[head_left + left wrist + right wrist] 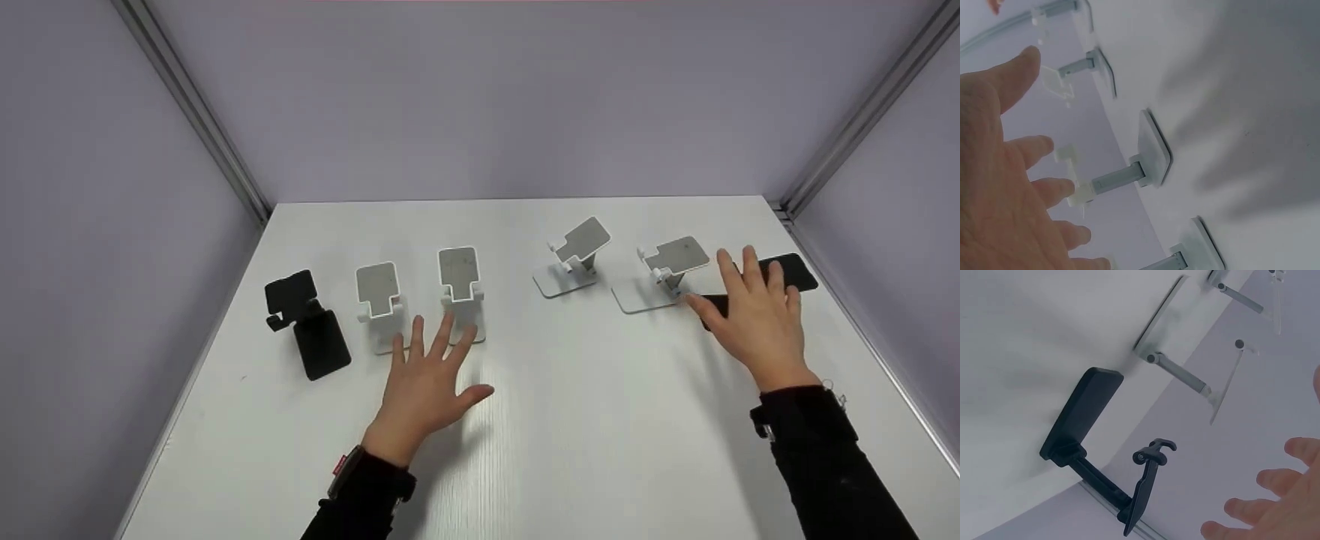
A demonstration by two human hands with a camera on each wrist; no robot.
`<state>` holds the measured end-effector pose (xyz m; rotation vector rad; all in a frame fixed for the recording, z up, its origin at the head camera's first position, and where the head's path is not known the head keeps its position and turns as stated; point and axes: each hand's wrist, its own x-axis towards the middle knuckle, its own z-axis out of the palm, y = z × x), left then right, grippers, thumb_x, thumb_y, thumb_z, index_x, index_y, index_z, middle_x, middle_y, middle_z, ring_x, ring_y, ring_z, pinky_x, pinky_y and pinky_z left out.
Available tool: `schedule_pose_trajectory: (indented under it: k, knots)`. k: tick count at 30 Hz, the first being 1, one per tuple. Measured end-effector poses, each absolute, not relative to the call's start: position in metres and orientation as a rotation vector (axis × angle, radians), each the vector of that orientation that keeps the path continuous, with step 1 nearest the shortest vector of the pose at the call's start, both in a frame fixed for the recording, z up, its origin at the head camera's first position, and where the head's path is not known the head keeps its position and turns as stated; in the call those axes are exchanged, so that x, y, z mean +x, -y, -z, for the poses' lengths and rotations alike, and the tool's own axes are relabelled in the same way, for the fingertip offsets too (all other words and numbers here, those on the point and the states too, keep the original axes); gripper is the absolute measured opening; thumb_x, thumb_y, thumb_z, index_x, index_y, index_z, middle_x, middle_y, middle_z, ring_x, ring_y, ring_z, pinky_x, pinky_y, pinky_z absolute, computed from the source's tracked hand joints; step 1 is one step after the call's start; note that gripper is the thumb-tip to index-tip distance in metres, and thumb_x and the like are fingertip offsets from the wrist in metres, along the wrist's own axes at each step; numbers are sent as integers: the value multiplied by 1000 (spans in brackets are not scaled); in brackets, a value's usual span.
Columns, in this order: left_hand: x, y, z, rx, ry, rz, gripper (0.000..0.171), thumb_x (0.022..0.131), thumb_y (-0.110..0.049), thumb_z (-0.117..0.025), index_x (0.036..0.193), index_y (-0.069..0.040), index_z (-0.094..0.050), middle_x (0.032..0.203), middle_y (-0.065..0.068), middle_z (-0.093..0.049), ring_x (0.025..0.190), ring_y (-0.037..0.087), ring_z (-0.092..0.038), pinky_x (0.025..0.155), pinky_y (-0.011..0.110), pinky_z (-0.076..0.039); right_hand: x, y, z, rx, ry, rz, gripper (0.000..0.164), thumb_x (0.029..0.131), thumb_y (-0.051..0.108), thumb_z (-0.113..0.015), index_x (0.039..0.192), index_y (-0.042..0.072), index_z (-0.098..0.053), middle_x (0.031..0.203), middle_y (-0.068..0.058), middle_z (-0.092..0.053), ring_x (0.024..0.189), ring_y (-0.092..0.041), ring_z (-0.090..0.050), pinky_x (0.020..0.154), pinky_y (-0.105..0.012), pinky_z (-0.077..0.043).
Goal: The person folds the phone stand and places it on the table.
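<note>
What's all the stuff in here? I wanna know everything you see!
White stands: four, white with grey pads, two left and two right of table's middle
Black stands: two, black, far left and far right
Tabletop: one, white, underneath
Walls: three, pale purple-grey, left, back, right
Metal strips: two, grey, back corners
Sleeves: two, black, on forearms
Left grip: one, bare hand, near left white stands
Right grip: one, bare hand, near right black stand

White counter [570, 420], bounded by a pale rear panel [480, 97], left panel [112, 225] and right panel [892, 187]; grey metal profiles [198, 109] line both rear corners.
</note>
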<state>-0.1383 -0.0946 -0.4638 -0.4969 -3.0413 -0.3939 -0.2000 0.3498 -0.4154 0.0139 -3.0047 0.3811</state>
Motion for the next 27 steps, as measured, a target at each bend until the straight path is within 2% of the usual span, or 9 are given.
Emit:
schedule_pose_trajectory:
  k: [5, 11, 20, 27]
  knots:
    - [-136, 94, 469, -522, 3054, 396, 84, 92, -69, -58, 160, -25, -37, 168, 12, -27, 152, 53, -15, 118, 71, -15, -208, -370, 416, -29, 3025, -389, 92, 100, 72, -34, 165, 17, 0, 168, -24, 11, 148, -60, 11, 114, -77, 5]
    - [-133, 97, 476, -549, 3062, 387, 83, 92, -68, -59, 160, -26, -37, 168, 12, -25, 152, 52, -16, 119, 70, -16, -215, -393, 420, -93, 3021, -431, 87, 104, 66, -33, 165, 16, 4, 166, -25, 17, 145, -62, 15, 112, -79, 7]
    - [-127, 102, 485, -600, 3121, 368, 84, 90, -67, -62, 159, -25, -39, 167, 12, -28, 152, 51, -17, 118, 71, -17, -218, -422, 427, -199, 2997, -498, 86, 106, 60, -34, 164, 13, 8, 164, -30, 19, 142, -67, 15, 107, -84, 3]
    - [-126, 108, 495, -598, 3156, 334, 83, 89, -65, -66, 157, -24, -43, 166, 12, -30, 151, 52, -20, 116, 71, -21, -221, -429, 436, -249, 2985, -747, 87, 106, 54, -36, 162, 10, 14, 161, -31, 28, 141, -68, 14, 106, -85, -3]
